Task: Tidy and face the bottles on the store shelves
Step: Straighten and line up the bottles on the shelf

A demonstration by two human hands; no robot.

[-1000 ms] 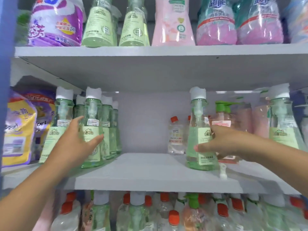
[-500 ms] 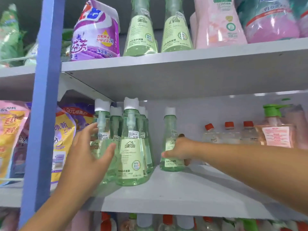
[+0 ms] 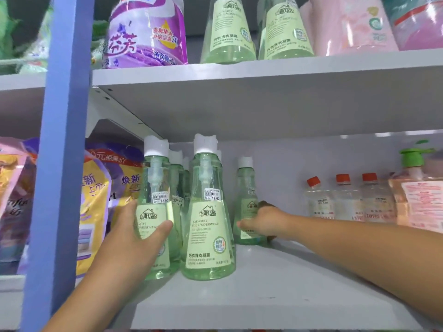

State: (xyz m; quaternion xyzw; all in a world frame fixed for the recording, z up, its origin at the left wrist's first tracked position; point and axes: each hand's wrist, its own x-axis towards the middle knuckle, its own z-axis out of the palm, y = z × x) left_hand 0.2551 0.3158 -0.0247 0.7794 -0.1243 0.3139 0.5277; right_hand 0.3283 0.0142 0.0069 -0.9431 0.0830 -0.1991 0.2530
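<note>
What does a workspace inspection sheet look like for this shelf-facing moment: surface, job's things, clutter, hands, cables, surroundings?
Surface: white middle shelf, front right part bare.
Job's things: front-left green bottle and front-centre green bottle stand upright at the shelf front, labels forward, more green bottles behind them; rear green bottle stands farther back, apart from the group.
Clutter: nothing seen.
Hands: left hand holds the front-left green bottle, thumb across its label; right hand has its grip on the rear green bottle's lower body.
Cables: nothing seen.
Surroundings: blue upright post; refill pouches at left; red-capped clear bottles and a pink pump bottle at right; upper shelf carrying more bottles.
</note>
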